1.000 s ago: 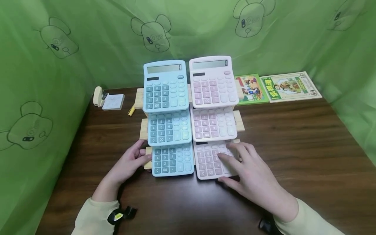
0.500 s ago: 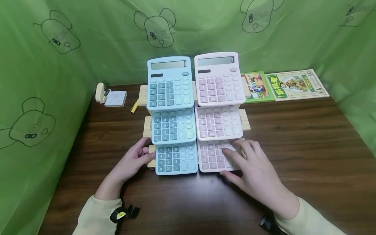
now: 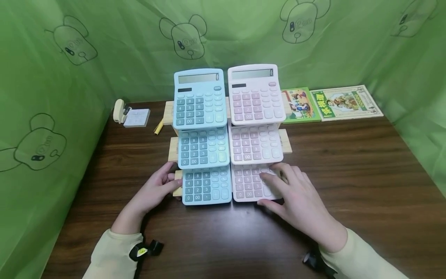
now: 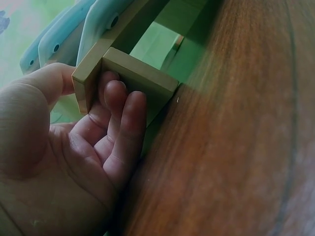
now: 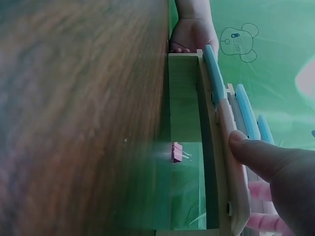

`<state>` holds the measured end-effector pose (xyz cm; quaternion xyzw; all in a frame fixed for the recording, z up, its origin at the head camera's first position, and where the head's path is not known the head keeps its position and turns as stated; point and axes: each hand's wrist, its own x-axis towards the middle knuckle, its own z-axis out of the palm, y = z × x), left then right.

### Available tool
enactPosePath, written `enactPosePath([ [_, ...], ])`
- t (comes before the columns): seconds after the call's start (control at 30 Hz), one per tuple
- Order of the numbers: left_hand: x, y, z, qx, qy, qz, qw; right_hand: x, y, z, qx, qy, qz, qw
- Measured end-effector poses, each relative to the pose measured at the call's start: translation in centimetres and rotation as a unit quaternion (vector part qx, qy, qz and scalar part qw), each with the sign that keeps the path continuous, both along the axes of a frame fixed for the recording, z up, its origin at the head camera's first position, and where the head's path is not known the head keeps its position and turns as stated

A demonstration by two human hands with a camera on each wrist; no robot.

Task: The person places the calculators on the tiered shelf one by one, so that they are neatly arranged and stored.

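A tiered wooden stand (image 3: 178,184) bears two columns of calculators, blue on the left and pink on the right. My left hand (image 3: 156,190) grips the stand's left end, thumb on top and fingers curled beneath, as the left wrist view also shows. Over the lowest pink calculator (image 3: 248,185) spreads my right hand (image 3: 297,199): the thumb meets its front edge and the fingers reach across its keys to the far side. Beside it lies the lowest blue calculator (image 3: 202,190). Higher calculators cover the upper parts of the lower ones.
Left of the stand are a cream stapler-like object (image 3: 119,111), a white notepad (image 3: 137,117) and a yellow marker (image 3: 158,127). Two illustrated books (image 3: 345,102) lie at the back right. A pink binder clip (image 5: 177,152) shows beneath the stand. Green curtains (image 3: 240,35) enclose the table.
The lowest pink calculator has slid back under the middle tier, its front edge now about level with the blue one's. The right hand moved with it; the left keeps its grip.
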<state>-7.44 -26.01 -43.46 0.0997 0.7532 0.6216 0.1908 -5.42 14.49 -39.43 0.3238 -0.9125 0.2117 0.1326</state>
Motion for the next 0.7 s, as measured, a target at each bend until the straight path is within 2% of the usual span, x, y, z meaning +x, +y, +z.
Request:
enactPosePath([
  [0.3,-1.0,1.1,0.5,-0.017,-0.014,0.004,0.9997,-0.3,1.5,0.2,-0.017,-0.017,0.013,1.0],
  [0.5,-1.0,1.1,0.7,-0.013,-0.017,-0.004,0.9998,-0.5,3.1,0.7,-0.086,-0.001,0.037,0.996],
  [0.7,0.0,0.5,0.9,-0.017,-0.006,-0.003,0.9998,-1.1,4.4,1.0,-0.154,0.003,0.043,0.987],
])
